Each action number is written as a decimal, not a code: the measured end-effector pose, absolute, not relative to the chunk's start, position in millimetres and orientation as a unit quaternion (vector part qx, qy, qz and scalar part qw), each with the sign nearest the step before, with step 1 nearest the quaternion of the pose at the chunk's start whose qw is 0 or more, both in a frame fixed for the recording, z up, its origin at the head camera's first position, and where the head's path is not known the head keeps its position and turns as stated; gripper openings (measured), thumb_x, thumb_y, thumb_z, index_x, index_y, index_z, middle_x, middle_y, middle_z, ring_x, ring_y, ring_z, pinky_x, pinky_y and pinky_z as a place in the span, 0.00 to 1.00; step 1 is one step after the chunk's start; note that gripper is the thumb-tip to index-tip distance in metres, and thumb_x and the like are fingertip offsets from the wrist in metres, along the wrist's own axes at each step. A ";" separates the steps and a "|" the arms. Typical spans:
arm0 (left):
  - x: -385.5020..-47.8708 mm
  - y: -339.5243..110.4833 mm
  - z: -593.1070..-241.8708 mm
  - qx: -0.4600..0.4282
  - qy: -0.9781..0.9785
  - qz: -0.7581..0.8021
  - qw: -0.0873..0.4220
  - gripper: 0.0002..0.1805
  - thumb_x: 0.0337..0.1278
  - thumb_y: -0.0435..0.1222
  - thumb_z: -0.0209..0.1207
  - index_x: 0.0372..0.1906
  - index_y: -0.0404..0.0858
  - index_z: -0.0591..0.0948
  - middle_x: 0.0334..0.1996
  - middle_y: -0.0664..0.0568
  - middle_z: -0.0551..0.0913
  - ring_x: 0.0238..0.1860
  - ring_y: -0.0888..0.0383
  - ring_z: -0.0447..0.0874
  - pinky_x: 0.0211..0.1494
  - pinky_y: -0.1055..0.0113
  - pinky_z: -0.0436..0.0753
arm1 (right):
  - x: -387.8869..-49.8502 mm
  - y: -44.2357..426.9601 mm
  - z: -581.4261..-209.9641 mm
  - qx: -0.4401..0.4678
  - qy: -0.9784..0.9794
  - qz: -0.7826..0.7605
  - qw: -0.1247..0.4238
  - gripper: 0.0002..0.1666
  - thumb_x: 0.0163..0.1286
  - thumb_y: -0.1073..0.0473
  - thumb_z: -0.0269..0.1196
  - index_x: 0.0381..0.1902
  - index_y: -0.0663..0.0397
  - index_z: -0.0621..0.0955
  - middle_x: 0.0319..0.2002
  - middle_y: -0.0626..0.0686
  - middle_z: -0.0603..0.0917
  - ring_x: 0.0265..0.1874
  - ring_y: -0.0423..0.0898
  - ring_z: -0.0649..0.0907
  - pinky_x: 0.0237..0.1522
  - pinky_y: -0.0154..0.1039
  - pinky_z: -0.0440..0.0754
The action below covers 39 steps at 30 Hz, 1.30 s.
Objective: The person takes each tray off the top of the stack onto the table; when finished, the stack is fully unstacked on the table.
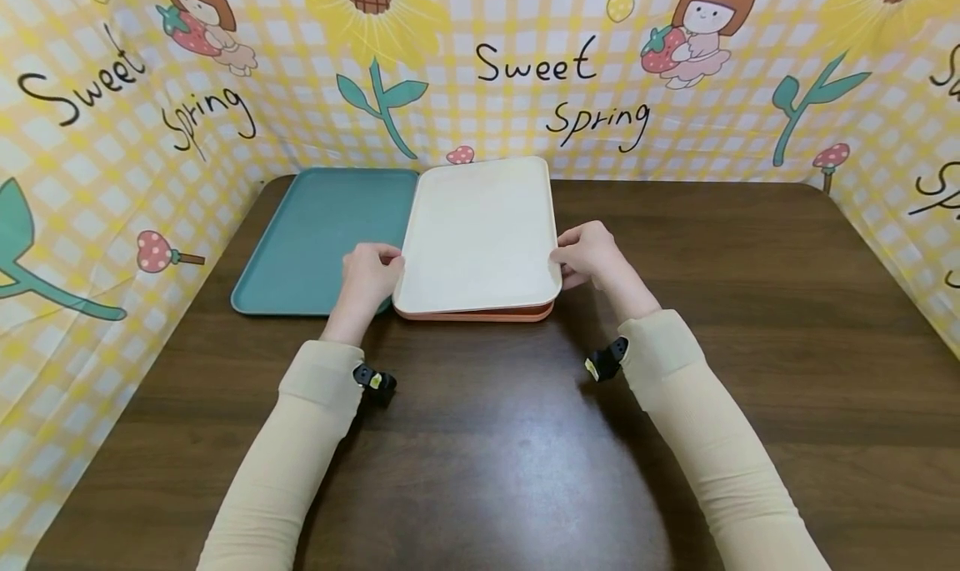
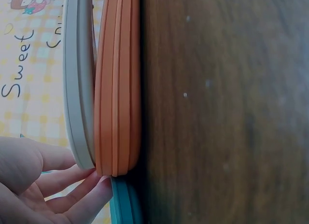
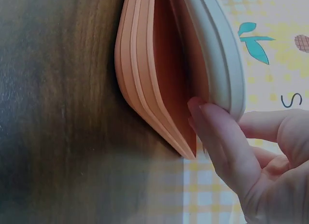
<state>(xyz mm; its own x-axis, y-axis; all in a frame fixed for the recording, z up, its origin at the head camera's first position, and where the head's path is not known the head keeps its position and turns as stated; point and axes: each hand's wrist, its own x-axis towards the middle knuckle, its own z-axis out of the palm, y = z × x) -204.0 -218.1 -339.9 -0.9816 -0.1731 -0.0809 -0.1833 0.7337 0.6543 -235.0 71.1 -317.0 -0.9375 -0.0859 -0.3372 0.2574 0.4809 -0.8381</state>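
Observation:
A white tray [image 1: 480, 237] lies over orange trays [image 1: 480, 315], its right side tilted up from them. My left hand [image 1: 370, 281] pinches the white tray's left edge. On the opposite edge, my right hand [image 1: 592, 258] grips with the thumb above and fingers beneath. The left wrist view has the white rim [image 2: 79, 89] at the thumb of my left hand [image 2: 48, 185], other fingertips by the stacked orange rims [image 2: 116, 89]. In the right wrist view, fingers of my right hand [image 3: 256, 156] reach into the gap between white tray [image 3: 224, 64] and orange trays [image 3: 140, 64].
A teal tray [image 1: 330, 237] lies directly left of the stack on the brown wooden table [image 1: 465, 454]. A yellow checked cloth [image 1: 510, 21] with printed flowers and lettering stands around the table's back and sides.

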 end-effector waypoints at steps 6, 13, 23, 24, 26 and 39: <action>-203.8 -217.4 -343.0 -0.093 0.933 0.348 -0.001 0.19 0.65 0.37 0.47 0.54 0.36 0.80 0.51 0.41 0.82 0.44 0.46 0.80 0.42 0.58 0.79 | -235.4 75.1 -319.7 0.054 0.834 -0.517 0.182 0.22 0.62 0.68 0.59 0.56 0.69 0.75 0.42 0.65 0.80 0.20 0.40 0.82 0.29 0.40 0.85; -203.6 -216.9 -344.8 -0.089 0.934 0.345 -0.008 0.18 0.66 0.37 0.47 0.55 0.36 0.80 0.51 0.41 0.82 0.41 0.46 0.79 0.38 0.60 0.76 | -237.5 79.4 -319.2 0.062 0.821 -0.538 0.182 0.22 0.64 0.68 0.58 0.56 0.69 0.74 0.37 0.60 0.80 0.20 0.40 0.82 0.26 0.40 0.85; -201.4 -216.4 -342.7 -0.078 0.934 0.348 -0.010 0.18 0.66 0.35 0.48 0.55 0.34 0.79 0.50 0.39 0.81 0.42 0.45 0.80 0.40 0.58 0.77 | -236.6 92.7 -315.9 0.064 0.787 -0.579 0.203 0.24 0.64 0.69 0.57 0.59 0.72 0.71 0.24 0.49 0.79 0.18 0.39 0.82 0.23 0.34 0.83; -201.3 -216.4 -342.9 -0.077 0.934 0.348 -0.010 0.18 0.66 0.35 0.48 0.55 0.34 0.79 0.50 0.39 0.81 0.43 0.45 0.80 0.41 0.58 0.78 | -236.3 94.8 -316.1 0.066 0.784 -0.582 0.206 0.25 0.65 0.69 0.57 0.59 0.72 0.71 0.23 0.48 0.79 0.18 0.39 0.82 0.23 0.34 0.83; -201.4 -216.3 -343.3 -0.077 0.935 0.345 -0.009 0.18 0.65 0.34 0.49 0.55 0.33 0.79 0.50 0.39 0.81 0.45 0.45 0.80 0.43 0.56 0.79 | -235.7 99.6 -316.6 0.067 0.780 -0.586 0.210 0.26 0.65 0.69 0.58 0.60 0.72 0.70 0.23 0.47 0.79 0.19 0.39 0.82 0.24 0.34 0.83; -205.7 -220.4 -345.8 -0.083 0.941 0.328 0.004 0.17 0.62 0.31 0.51 0.53 0.33 0.80 0.48 0.38 0.82 0.48 0.44 0.79 0.47 0.54 0.81 | -225.2 155.1 -312.2 0.057 0.770 -0.600 0.210 0.33 0.67 0.66 0.56 0.66 0.72 0.61 0.21 0.38 0.80 0.22 0.34 0.83 0.28 0.31 0.82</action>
<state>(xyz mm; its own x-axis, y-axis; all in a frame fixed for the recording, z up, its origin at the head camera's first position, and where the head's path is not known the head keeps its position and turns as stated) -205.7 -220.4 -345.8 -0.9863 -0.1525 -0.0626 -0.1584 0.7709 0.6169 -225.2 155.1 -312.2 -0.9053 -0.1647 -0.3916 0.3394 0.2743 -0.8998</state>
